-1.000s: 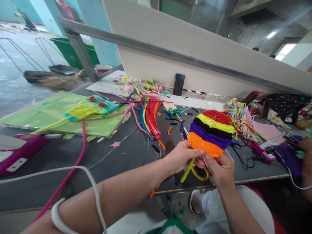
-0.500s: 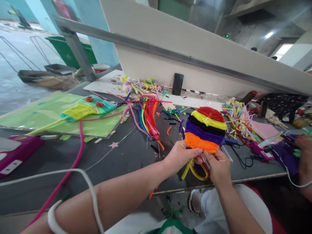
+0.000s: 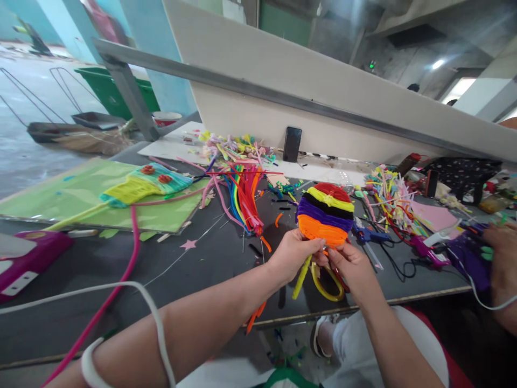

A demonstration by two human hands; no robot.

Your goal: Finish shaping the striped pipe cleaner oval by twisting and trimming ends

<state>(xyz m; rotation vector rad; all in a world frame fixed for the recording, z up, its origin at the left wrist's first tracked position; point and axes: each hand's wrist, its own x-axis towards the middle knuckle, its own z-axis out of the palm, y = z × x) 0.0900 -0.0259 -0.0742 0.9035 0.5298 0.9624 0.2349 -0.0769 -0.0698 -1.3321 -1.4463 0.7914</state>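
Note:
A round pipe-cleaner piece (image 3: 325, 213), striped red, yellow, black, purple and orange, is held up over the front of the table between my hands. My left hand (image 3: 294, 256) pinches its lower left edge. On the lower right, my right hand (image 3: 349, 264) grips the same piece, thumb tip close to the left thumb. Below the fingers hang a loose yellow-green pipe cleaner (image 3: 301, 277) and a yellow ring-shaped loop (image 3: 329, 288). Whatever sits between the fingertips is hidden.
A bundle of coloured pipe cleaners (image 3: 248, 202) lies left of the piece. Farther left, a yellow-and-teal pipe-cleaner item (image 3: 145, 183) rests on a green sheet (image 3: 81, 183). A phone (image 3: 292, 144) leans against the board. Right are a blue glue gun (image 3: 369, 234) and another person's hand (image 3: 503, 253).
Both hands and the striped piece have shifted slightly left. The piece's top tilts back a little, and more of the loop and the glue gun shows.

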